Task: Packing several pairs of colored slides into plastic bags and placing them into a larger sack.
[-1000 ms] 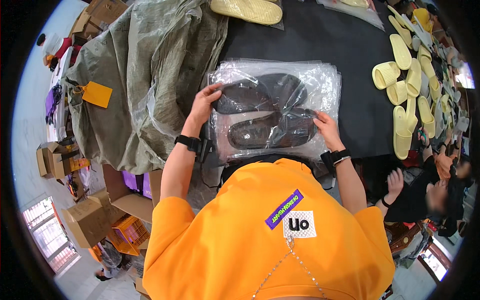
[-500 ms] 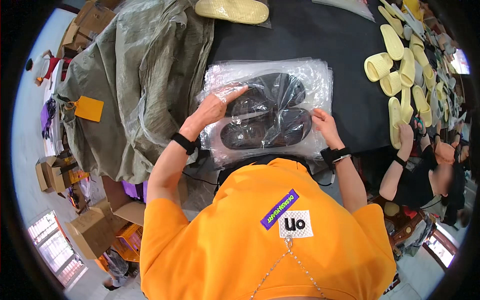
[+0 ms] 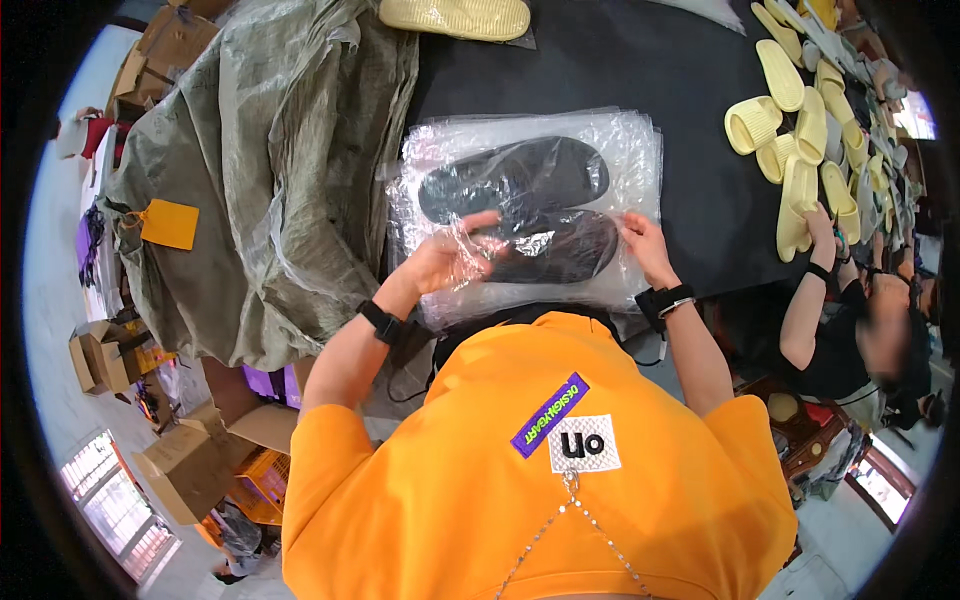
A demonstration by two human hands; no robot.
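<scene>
A pair of black slippers lies one above the other inside a clear plastic bag, on a stack of similar clear bags at the table's near edge. At the lower slipper's left end, my left hand has crumpled film between its fingers, which are partly blurred. Thumb and fingers of my right hand pinch the film at the lower slipper's right end. Glare on the film hides some of the slippers' detail.
Grey-green woven sheeting drapes at the left, with an orange tag. A pale yellow slipper lies at the far edge. Several yellow slippers are on the right, where another person's hand touches one. Cardboard boxes stand lower left.
My left hand has moved toward me, from the upper slipper to the lower one, drawing film along. The upper slipper shows more fully. My right hand has stayed nearly in place.
</scene>
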